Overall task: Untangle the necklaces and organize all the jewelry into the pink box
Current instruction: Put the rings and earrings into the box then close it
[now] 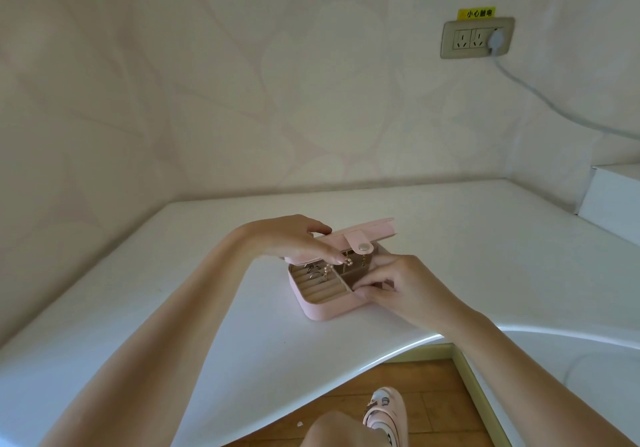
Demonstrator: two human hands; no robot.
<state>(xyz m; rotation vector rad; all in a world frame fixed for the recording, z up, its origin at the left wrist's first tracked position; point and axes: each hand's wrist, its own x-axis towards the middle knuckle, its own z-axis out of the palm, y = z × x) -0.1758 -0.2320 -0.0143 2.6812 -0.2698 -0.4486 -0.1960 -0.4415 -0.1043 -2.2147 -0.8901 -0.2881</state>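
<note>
your left hand sits at the left end of the lid of the pink box. the thumb lies on the lid's top face and the fingers run along its front edge, lightly bent, so the lid is gripped between them and held partly raised over the base. the box stands on the white table, near its middle.

in the left compartment, several rings sit in the padded slots, just below your left fingertips and not touching them. thin chains hang from the underside of the lid, between your two hands. the snap strap hangs over the lid's front edge.

your right hand rests at the right side of the base, covering most of that compartment. its fingers are curled tight, with thumb and forefinger closed together at the front wall. whether they pinch a chain or the wall itself cannot be told.

on the wall at upper right is a socket, with a grey cable plugged in and running off to the right.
</note>
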